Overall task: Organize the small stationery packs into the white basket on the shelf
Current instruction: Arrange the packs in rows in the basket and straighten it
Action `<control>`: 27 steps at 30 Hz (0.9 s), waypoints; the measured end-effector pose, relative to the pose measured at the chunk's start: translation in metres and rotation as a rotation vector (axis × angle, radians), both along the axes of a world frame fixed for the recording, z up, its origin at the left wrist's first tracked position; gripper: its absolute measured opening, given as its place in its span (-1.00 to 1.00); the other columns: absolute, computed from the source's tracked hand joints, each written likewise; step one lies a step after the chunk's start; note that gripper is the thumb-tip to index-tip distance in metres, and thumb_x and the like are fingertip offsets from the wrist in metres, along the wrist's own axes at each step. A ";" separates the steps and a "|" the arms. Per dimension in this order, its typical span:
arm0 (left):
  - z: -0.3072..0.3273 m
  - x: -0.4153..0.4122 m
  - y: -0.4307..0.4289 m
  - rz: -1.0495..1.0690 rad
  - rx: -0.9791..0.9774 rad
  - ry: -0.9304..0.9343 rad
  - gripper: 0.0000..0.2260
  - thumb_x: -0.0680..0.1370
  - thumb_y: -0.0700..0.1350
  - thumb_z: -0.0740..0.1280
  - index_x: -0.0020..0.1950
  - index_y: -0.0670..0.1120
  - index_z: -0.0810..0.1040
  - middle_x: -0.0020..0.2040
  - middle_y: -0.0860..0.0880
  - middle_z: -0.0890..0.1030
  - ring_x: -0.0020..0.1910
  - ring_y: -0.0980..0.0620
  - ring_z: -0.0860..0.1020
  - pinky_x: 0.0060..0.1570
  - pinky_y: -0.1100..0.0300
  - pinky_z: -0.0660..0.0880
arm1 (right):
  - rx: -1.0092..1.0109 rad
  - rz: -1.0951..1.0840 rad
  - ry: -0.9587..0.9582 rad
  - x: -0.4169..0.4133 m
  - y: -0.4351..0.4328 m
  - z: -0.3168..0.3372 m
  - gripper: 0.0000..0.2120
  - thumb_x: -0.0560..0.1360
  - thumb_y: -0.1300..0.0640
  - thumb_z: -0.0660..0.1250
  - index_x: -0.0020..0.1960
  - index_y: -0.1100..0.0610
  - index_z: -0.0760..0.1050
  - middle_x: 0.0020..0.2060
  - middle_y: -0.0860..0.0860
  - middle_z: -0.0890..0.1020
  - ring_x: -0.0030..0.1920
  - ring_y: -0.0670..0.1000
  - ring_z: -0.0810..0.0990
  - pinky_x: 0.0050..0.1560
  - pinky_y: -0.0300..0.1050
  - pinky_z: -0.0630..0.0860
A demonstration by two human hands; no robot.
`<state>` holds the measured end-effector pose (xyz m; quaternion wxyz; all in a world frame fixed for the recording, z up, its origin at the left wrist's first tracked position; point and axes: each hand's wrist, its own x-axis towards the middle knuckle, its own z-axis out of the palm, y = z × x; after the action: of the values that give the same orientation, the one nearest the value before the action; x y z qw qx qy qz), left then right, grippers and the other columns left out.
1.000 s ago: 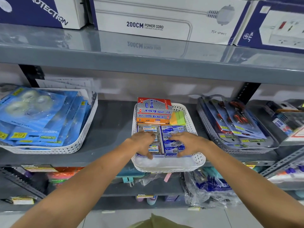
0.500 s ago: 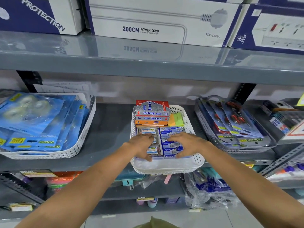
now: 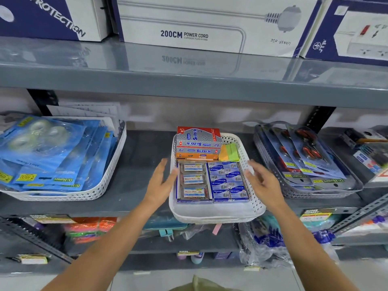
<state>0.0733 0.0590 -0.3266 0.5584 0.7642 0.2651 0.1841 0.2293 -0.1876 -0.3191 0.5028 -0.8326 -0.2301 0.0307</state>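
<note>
A white perforated basket (image 3: 216, 215) sits on the middle shelf, its front overhanging the shelf edge. Inside lie three clear packs with red-and-white labels (image 3: 192, 179) in a column on the left and several small blue boxes (image 3: 227, 180) on the right. Behind them are stacked Softek boxes (image 3: 198, 143) and yellow-green sticky notes (image 3: 230, 153). My left hand (image 3: 160, 181) hovers open beside the basket's left wall. Just over the right rim, my right hand (image 3: 261, 181) is open too. Neither hand holds anything.
A white basket of blue tape packs (image 3: 63, 160) stands at the left, a grey basket of scissors packs (image 3: 304, 164) at the right. Power cord boxes (image 3: 210, 24) fill the upper shelf. Bagged goods crowd the lower shelf (image 3: 189, 244).
Both hands have lifted off the packs and moved apart to the basket's two sides, fingers spread. The packs they covered now show in neat rows.
</note>
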 end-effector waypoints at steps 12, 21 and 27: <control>-0.049 0.001 -0.017 0.033 -0.735 -0.127 -0.55 0.56 0.23 0.11 0.26 0.03 0.58 0.19 -0.13 0.64 0.18 -0.18 0.60 0.27 -0.22 0.44 | 0.172 -0.165 0.596 -0.001 -0.002 -0.022 -0.52 0.60 -0.07 0.17 0.44 0.14 0.29 0.31 -0.04 0.44 0.25 0.02 0.47 0.18 -0.19 0.35; -0.049 0.019 -0.009 0.058 -0.772 -0.159 -0.64 0.65 0.10 0.09 0.30 -0.03 0.52 0.14 -0.13 0.66 0.11 -0.16 0.63 0.12 -0.13 0.56 | 0.108 -0.223 0.568 0.028 0.009 -0.030 -0.57 0.65 0.10 0.12 0.48 0.19 0.25 0.45 0.07 0.35 0.43 0.05 0.33 0.24 -0.21 0.21; -0.044 0.038 0.003 0.088 -0.789 -0.184 -0.67 0.66 0.05 0.12 0.30 -0.03 0.53 0.12 -0.12 0.67 0.09 -0.14 0.64 0.10 -0.10 0.58 | 0.098 -0.195 0.558 0.047 0.027 -0.026 -0.56 0.65 0.07 0.10 0.49 0.16 0.23 0.47 0.05 0.32 0.46 0.05 0.29 0.38 -0.14 0.19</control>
<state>0.1109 0.0625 -0.3701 0.8216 0.4597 0.2968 0.1596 0.2761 -0.1605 -0.3446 0.5870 -0.7849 -0.0033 0.1987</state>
